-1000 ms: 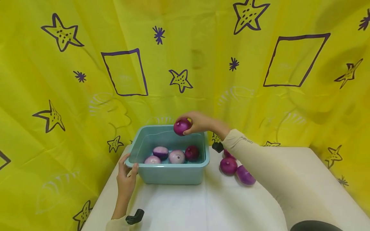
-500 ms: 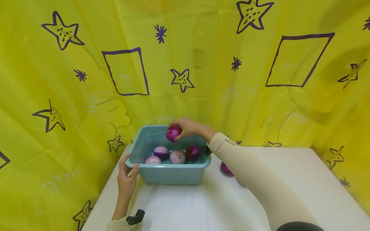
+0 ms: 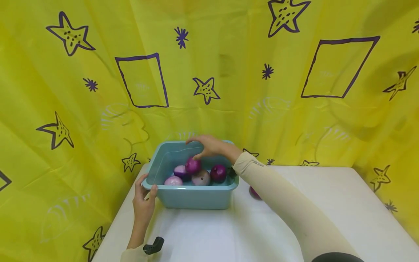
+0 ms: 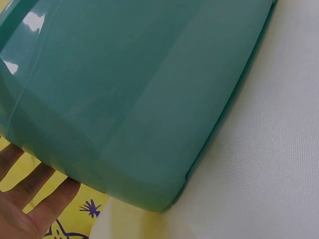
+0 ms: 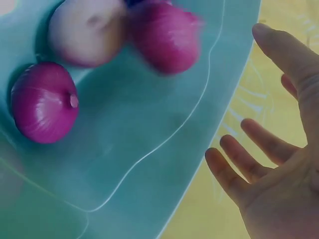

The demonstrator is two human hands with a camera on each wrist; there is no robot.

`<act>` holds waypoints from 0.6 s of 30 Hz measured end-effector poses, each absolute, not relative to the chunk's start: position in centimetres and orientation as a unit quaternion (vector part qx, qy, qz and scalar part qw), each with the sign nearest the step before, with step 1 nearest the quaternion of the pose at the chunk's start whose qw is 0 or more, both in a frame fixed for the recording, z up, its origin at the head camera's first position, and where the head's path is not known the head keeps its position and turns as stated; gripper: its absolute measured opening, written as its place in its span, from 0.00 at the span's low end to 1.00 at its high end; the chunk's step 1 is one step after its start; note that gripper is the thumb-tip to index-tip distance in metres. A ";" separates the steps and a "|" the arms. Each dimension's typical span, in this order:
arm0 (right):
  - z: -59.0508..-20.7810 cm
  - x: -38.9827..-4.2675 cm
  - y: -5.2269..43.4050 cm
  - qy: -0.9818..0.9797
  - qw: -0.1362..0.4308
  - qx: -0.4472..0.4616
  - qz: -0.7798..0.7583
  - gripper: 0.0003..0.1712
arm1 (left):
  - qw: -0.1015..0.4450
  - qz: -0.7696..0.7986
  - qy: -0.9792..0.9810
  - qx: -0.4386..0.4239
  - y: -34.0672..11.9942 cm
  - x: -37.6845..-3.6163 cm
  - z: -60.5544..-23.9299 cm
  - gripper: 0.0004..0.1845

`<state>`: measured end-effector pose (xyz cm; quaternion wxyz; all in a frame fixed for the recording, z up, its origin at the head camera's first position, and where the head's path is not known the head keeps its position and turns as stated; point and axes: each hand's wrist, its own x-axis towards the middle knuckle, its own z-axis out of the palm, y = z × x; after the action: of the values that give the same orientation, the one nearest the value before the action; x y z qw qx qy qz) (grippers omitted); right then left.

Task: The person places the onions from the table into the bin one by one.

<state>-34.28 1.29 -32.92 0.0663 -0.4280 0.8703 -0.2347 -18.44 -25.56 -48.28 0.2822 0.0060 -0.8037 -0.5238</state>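
Note:
A light teal plastic tub [image 3: 196,199] stands on the table with several onions in it, some deep purple and some pale. My left hand [image 3: 143,203] grips the tub's front left corner, thumb on the front and fingers along the side. Over the tub's back part is my right hand [image 3: 211,146], fingers spread and holding nothing. Just below it, a purple onion [image 3: 193,166], blurred in the right wrist view, is apart from the fingers. Beside it are a pale onion [image 3: 201,178] and another purple onion [image 5: 45,102].
On the white table [image 3: 203,236], right of the tub, an onion [image 3: 254,193] shows partly behind the right sleeve [image 3: 281,196]. A yellow curtain [image 3: 229,120] with drawn stars hangs close behind the tub.
My right hand has moved left and lower over the tub, then let go of the purple onion, which is now down among the others. My left hand has stayed on the corner.

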 end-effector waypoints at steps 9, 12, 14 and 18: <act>-33.0 -34.2 2.3 0.873 0.069 -0.420 -0.237 0.38 | 0.283 -0.521 -0.805 0.010 -25.6 -18.5 -48.4 0.28; -32.8 -34.0 2.9 0.869 0.067 -0.424 -0.248 0.38 | 0.283 -0.523 -0.804 0.006 -25.7 -18.5 -48.5 0.28; -32.7 -33.9 3.6 0.865 0.063 -0.424 -0.261 0.38 | 0.283 -0.525 -0.803 0.004 -25.6 -18.4 -48.4 0.28; -32.5 -33.6 5.5 0.855 0.050 -0.426 -0.291 0.38 | 0.286 -0.527 -0.800 0.000 -25.6 -18.3 -48.3 0.28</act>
<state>-33.61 5.51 -32.53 0.0496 -0.4259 0.8552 -0.2912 -18.35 -25.60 -48.31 0.2862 -0.0004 -0.8001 -0.5272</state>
